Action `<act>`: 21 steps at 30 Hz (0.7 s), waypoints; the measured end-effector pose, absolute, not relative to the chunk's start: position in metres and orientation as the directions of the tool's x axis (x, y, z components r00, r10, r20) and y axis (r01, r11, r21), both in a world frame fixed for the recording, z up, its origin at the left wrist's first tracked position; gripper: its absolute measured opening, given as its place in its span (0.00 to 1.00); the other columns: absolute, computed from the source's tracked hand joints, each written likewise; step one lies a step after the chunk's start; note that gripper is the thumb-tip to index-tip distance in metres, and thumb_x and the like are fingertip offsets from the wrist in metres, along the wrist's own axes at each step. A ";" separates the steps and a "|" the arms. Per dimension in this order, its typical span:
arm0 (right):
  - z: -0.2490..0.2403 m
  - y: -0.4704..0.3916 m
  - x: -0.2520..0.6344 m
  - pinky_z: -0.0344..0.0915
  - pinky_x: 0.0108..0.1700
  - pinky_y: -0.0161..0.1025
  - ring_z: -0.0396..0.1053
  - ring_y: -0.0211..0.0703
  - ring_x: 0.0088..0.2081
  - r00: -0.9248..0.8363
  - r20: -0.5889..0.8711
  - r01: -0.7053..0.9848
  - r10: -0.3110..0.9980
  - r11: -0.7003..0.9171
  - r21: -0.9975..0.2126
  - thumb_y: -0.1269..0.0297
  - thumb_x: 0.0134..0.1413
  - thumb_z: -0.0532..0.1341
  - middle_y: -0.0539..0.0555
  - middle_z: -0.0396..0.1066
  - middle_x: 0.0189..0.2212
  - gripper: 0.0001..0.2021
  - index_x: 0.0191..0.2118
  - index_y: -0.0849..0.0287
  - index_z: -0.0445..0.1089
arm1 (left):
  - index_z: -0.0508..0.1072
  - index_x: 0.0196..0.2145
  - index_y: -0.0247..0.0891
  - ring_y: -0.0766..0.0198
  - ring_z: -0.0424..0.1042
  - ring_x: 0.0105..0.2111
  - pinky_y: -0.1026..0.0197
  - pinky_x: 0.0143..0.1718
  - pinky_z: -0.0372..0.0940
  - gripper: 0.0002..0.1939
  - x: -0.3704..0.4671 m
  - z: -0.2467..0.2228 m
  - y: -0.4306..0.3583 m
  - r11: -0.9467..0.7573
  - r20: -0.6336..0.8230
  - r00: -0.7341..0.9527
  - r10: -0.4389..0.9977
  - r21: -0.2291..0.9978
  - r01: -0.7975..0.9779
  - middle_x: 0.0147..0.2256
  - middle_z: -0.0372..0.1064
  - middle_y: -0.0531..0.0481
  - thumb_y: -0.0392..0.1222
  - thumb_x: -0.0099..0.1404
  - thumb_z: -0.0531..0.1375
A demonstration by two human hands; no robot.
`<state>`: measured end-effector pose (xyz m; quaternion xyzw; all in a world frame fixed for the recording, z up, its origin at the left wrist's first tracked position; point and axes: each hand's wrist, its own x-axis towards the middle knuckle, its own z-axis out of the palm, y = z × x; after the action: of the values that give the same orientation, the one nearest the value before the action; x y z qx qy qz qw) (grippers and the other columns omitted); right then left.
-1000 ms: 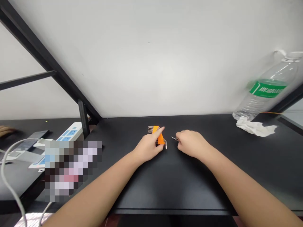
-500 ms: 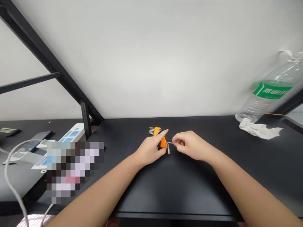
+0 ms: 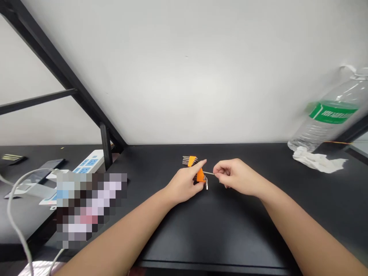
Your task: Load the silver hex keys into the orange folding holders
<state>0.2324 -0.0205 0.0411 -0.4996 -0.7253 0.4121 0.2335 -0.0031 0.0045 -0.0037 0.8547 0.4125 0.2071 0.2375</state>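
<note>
An orange hex key holder (image 3: 200,176) with several metal keys lies on the black table, partly covered by my left hand (image 3: 185,182). That hand is closed on the holder, its index finger stretched along the top and its thumb near the lower edge. Key ends stick out on the holder's left, and one thick bent key (image 3: 206,184) shows at its near right corner. My right hand (image 3: 234,176) pinches the end of a thin hex key (image 3: 209,173), whose other end reaches to the holder.
At the right, a large clear bottle (image 3: 324,115) with a green label leans by the wall, beside crumpled tissue (image 3: 319,160). A white power strip (image 3: 90,163), a phone (image 3: 48,168) and cables (image 3: 13,211) are at the left. A black frame (image 3: 66,76) rises there.
My right hand has drawn slightly away to the right, and more of the thin hex key shows between it and the holder. My left hand keeps its grip; the view has shifted a little.
</note>
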 end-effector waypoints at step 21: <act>0.016 -0.012 0.198 0.60 0.18 0.29 0.62 0.32 0.16 -0.294 -0.177 0.191 0.939 -0.123 -0.974 0.59 0.58 0.64 0.46 0.67 0.17 0.10 0.31 0.58 0.66 | 0.56 0.69 0.44 0.64 0.76 0.35 0.64 0.39 0.69 0.37 0.005 0.001 -0.002 -0.561 0.139 0.613 0.778 0.592 0.578 0.41 0.78 0.52 0.38 0.64 0.59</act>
<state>0.1980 -0.0125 0.0159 -0.4932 -0.5730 0.5643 0.3316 0.0045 -0.0021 0.0010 0.8613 0.3937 0.1968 0.2539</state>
